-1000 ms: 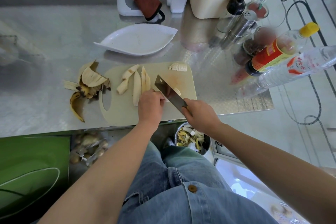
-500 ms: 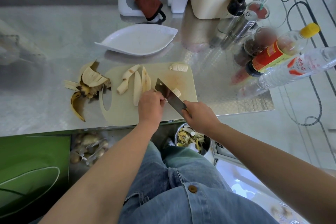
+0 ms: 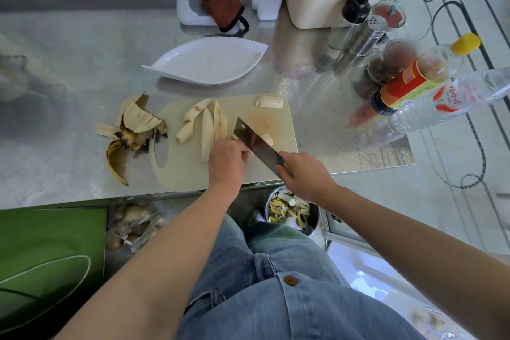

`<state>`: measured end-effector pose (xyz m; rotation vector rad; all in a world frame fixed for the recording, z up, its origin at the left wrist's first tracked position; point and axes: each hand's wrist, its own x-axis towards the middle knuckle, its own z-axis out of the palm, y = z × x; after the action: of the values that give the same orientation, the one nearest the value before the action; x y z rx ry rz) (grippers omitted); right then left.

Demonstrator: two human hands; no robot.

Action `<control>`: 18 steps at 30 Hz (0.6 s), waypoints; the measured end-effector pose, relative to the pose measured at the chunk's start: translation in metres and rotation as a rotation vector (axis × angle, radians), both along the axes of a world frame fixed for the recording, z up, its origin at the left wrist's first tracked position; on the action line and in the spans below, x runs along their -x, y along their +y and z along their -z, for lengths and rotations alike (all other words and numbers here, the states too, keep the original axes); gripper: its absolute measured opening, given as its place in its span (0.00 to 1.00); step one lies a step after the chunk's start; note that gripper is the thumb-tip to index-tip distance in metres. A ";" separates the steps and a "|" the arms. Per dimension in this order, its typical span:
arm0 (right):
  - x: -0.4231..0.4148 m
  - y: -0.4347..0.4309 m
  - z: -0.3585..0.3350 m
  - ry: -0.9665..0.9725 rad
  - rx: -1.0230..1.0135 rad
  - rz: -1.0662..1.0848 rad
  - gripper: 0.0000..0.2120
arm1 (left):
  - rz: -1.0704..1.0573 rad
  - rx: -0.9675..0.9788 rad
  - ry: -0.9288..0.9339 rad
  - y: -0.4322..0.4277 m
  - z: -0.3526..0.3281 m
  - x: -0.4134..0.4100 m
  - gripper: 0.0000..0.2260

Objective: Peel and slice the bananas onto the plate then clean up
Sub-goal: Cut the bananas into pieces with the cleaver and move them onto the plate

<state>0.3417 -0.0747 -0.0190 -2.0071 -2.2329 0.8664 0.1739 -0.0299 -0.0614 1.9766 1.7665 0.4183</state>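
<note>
Kitchen, probably (steel counter, condiments)

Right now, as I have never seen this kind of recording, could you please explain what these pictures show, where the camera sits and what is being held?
There is no machine here: a person wears one wide-angle camera on the head, looking down at their own arms. The left hand steadies a peeled banana piece on a pale cutting board, and the right hand grips the handle of a cleaver whose blade crosses that piece. Longer banana strips and a short end piece lie on the board; the peels lie at its left edge on the steel table. Behind the board sits a white leaf-shaped plate with no banana on it. Bottles stand to the right.
</note>
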 end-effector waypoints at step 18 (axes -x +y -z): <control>-0.025 0.016 -0.005 0.063 -0.023 0.042 0.08 | 0.036 -0.008 0.046 0.002 0.003 0.006 0.05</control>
<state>0.3666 -0.0586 -0.0139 -1.9801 -2.1506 0.8824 0.1683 -0.0283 -0.0647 2.0362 1.7567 0.3718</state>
